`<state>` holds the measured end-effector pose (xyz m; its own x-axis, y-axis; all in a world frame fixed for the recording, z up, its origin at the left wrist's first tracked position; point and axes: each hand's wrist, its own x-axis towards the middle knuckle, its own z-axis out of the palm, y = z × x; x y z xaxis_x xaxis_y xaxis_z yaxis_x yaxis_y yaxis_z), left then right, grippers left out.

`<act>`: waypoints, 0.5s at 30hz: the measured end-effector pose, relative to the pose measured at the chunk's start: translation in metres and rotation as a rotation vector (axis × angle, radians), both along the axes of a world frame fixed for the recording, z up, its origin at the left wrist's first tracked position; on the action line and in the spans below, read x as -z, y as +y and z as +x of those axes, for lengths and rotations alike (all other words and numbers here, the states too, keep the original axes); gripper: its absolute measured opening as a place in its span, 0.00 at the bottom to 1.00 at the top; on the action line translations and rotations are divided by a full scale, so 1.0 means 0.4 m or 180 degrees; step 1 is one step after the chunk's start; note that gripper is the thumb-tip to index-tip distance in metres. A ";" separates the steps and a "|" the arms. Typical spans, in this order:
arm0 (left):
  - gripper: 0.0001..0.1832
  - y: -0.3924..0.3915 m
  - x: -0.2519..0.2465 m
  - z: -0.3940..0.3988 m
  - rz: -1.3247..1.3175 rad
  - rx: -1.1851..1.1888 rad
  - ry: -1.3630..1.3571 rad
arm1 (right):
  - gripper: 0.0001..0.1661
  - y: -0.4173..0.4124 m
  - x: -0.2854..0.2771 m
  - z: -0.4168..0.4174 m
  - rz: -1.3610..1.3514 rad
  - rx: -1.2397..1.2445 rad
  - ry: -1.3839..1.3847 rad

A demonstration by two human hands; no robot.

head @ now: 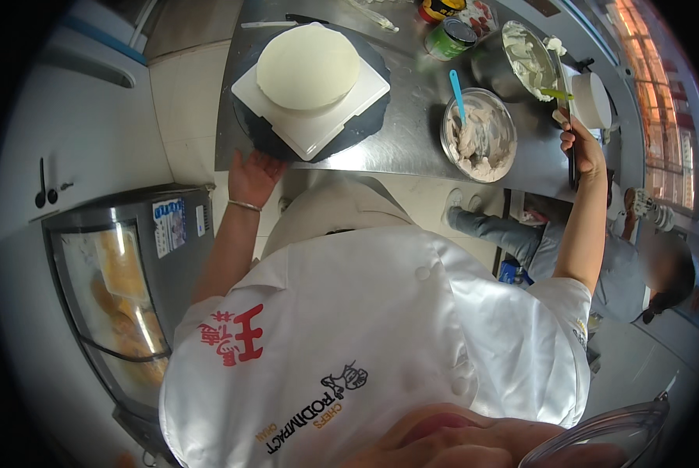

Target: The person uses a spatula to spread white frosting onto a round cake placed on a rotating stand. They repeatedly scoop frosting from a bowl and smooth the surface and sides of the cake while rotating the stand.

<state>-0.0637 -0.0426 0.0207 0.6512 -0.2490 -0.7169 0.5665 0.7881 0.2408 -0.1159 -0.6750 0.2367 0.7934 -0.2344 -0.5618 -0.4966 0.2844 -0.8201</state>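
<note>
A round cake coated in smooth pale cream [308,67] stands on a white square board [308,137], over a dark round turntable [379,111]. My left hand [256,175] lies at the turntable's near edge, palm up, fingers partly beneath it, holding nothing that shows. At the right, my right hand [583,146] grips a long spatula [565,88] with a dark handle and a lump of cream near its far end. Beside it leans a steel mixing bowl of pale cream [525,50] with a green utensil [554,93]. A steel bowl of pinkish cream [484,146] holds a blue spatula [456,93].
A green can [450,40], a yellow can [440,9] and a bag with red pieces [481,17] stand at the steel table's back. White round containers [592,99] are at far right. A co-worker [607,275] is beyond my right arm; a glass-fronted cabinet [115,281] stands left.
</note>
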 end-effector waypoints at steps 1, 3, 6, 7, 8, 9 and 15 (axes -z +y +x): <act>0.33 0.006 0.002 0.002 0.0067 0.0000 -0.0059 | 0.22 0.029 -0.023 0.006 -0.0016 -0.0148 -0.0086; 0.34 0.018 0.023 0.016 0.0145 0.0034 -0.0163 | 0.18 0.073 -0.065 0.021 -0.0249 -0.0536 -0.0267; 0.35 0.051 0.078 0.042 0.0233 -0.0006 -0.0278 | 0.11 0.182 -0.121 0.051 -0.0852 -0.1136 -0.0494; 0.35 0.061 0.104 0.055 0.0249 -0.0094 -0.0317 | 0.10 0.244 -0.150 0.063 -0.0921 -0.1376 -0.0491; 0.36 0.066 0.130 0.063 0.0257 -0.0185 -0.0355 | 0.10 0.304 -0.179 0.076 -0.0998 -0.1618 -0.0485; 0.36 0.060 0.150 0.058 0.0247 -0.0271 -0.0392 | 0.10 0.355 -0.207 0.088 -0.1093 -0.1855 -0.0470; 0.39 -0.001 0.049 -0.023 -0.0170 -0.0569 -0.0295 | 0.16 0.624 -0.303 0.238 -0.2795 -0.3735 -0.0506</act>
